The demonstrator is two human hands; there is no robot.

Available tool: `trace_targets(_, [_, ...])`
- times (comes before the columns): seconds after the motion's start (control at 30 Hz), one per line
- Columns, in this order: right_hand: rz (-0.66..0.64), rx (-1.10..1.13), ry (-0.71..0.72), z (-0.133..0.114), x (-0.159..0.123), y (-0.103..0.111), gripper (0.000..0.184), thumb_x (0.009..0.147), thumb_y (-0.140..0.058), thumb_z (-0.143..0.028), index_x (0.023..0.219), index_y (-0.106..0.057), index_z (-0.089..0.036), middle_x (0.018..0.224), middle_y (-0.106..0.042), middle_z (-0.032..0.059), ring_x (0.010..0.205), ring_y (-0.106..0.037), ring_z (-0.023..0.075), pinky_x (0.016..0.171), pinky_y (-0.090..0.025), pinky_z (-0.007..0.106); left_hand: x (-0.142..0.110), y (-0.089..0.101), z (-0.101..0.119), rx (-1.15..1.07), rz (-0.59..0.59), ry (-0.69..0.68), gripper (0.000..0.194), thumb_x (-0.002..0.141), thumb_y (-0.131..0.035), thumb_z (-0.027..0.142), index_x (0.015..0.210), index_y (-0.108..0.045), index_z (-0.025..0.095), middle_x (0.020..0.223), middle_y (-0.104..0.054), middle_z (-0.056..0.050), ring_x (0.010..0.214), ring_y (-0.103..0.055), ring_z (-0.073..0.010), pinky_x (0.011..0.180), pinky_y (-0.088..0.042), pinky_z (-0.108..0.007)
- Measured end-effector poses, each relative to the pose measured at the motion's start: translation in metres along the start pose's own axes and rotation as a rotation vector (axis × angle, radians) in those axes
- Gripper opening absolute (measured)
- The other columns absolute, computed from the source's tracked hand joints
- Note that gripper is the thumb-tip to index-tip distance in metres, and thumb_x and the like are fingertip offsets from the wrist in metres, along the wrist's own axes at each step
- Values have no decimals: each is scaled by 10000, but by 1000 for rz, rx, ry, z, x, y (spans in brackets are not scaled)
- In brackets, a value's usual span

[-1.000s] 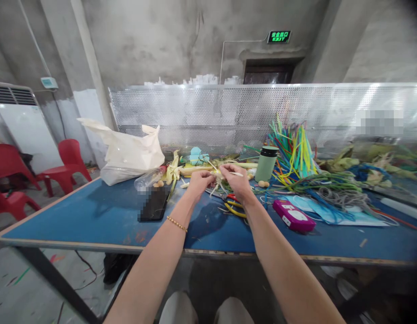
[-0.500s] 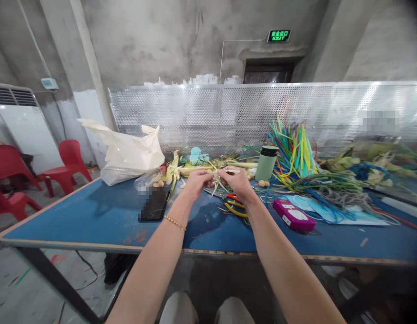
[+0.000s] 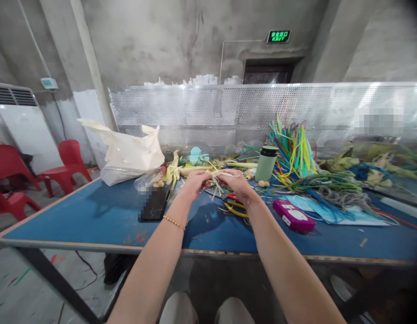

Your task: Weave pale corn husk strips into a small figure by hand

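Pale strips (image 3: 216, 174) are pinched at twelve o'clock by both the left hand (image 3: 197, 182) and the right hand (image 3: 238, 182), apparently being handled together; steady fingertip control seems called for. A yellow-handled tool (image 3: 238, 213) lies at five o'clock from them, a green bottle (image 3: 266, 166) near three.

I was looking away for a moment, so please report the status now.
Left hand and right hand: both on pale strips, close together. Strip ends hanging loose. Yellow-handled pliers below right hand, on table.
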State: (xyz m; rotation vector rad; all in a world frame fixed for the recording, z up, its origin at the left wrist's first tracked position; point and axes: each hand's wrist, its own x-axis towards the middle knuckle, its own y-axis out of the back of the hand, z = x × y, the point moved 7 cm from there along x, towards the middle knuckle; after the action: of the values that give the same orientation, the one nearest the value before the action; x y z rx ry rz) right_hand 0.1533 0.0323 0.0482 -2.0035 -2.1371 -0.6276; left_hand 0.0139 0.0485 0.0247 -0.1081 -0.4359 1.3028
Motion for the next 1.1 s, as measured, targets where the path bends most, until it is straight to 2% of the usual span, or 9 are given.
trace_targets(0.3, [-49, -84, 60, -2, 0, -1, 383, 640, -751, -524, 643, -665, -150, 599, -583, 2, 593, -450, 116, 591, -351, 271, 2, 4, -3, 62, 17, -13, 167, 629, -759, 192, 638, -604, 130, 577, -602, -6, 428, -474, -65, 437, -297, -215])
trace_targets(0.43, [-9, -131, 54, -1, 0, 2, 343, 625, -748, -487, 667, -676, -154, 616, -598, 4, 588, -459, 121, 582, -354, 271, 2, 6, -3, 74, 71, 3, 141, 615, -750, 171, 634, -619, 124, 560, -596, 0, 425, -461, -60, 445, -303, -213])
trace_targets(0.57, [1, -251, 67, -4, -1, 1, 320, 634, -700, -462, 548, -580, -178, 555, -516, -16, 575, -435, 120, 560, -332, 264, 2, 7, -2, 34, 80, 25, 166, 605, -716, 161, 576, -554, 144, 535, -555, 16, 404, -433, -58, 417, -253, -216])
trace_targets(0.77, [-87, -167, 46, -6, -5, -3, 424, 712, -649, -589, 597, -567, -190, 538, -483, -21, 537, -386, 110, 512, -287, 257, 1, 9, -2, -30, 99, 41, 151, 606, -675, 137, 605, -525, 155, 550, -521, 32, 416, -425, -53, 413, -230, -213])
trace_targets(0.93, [24, -332, 97, -5, -1, 6, 507, 721, -682, -577, 472, -450, -202, 476, -394, -27, 514, -372, 105, 508, -295, 264, 1, 10, -5, -33, 144, 80, 179, 553, -680, 158, 595, -506, 168, 520, -496, 43, 419, -423, -58, 416, -223, -212])
trace_targets(1.0, [60, -289, 95, -3, 1, 8, 479, 724, -700, -569, 497, -510, -193, 505, -475, -10, 528, -438, 118, 525, -348, 266, 1, 10, -5, -7, 149, 92, 189, 541, -668, 152, 566, -483, 177, 496, -477, 46, 408, -406, -61, 415, -217, -218])
trace_targets(1.1, [46, -133, 65, -1, 2, 6, 464, 754, -690, -621, 657, -671, -167, 649, -651, 47, 591, -556, 153, 568, -434, 278, -1, 9, -5, 77, 141, 95, 204, 555, -658, 140, 534, -460, 185, 470, -459, 45, 397, -378, -59, 422, -221, -226])
